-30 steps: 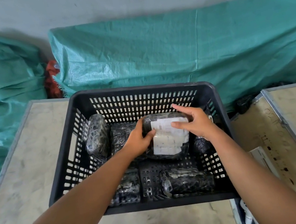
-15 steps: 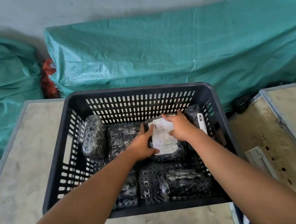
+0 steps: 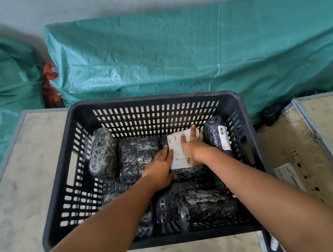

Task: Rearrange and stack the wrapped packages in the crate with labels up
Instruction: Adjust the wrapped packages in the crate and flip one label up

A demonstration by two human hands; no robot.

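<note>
A black slotted crate stands on a table and holds several black wrapped packages. The labelled package lies flat in the back row with its white label up. My left hand rests on its left edge and my right hand lies flat on the label. To its left lies a package with no label showing, and another stands on edge by the left wall. A package with a small label leans by the right wall. Two more lie in the front row, partly hidden by my arms.
Green woven sacks fill the space behind the crate and at the left. A second board-topped table with a metal edge stands at the right, with a white slip on it. The table under the crate has bare surface to the left.
The labelled package has gone from held above the crate down into the back row and now lies flat. Both hands followed it down and now press on it.
</note>
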